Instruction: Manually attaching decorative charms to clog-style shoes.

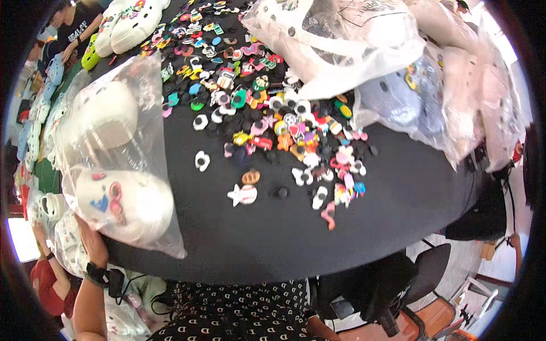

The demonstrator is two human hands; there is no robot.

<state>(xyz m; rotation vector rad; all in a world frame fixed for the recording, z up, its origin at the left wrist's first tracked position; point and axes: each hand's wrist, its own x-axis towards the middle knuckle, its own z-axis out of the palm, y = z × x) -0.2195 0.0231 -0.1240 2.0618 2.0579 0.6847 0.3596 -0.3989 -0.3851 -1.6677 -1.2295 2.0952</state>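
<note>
My left hand [92, 243], with a dark watch on its wrist, is at the left table edge. It lies with fingers stretched along the side of a clear plastic bag [162, 227], touching it; some fingertips are hidden behind the bag. Inside are white clogs, the nearer white clog [133, 199] bearing red and blue charms. Only a bit of my right forearm [321, 328] shows at the bottom edge, and the right hand is out of sight. Many small colourful shoe charms [296, 128] are strewn over the black table [227, 238], among them a baseball-shaped charm [245, 195] and a brown bread-like charm [251, 176].
Bagged clogs pile up at the right: a large white clog [364, 34], a blue clog [392, 94] and pink clogs [463, 85]. Unbagged white clogs [133, 23] stand far left. Other people [79, 25] are along the left. A chair [429, 270] is below right.
</note>
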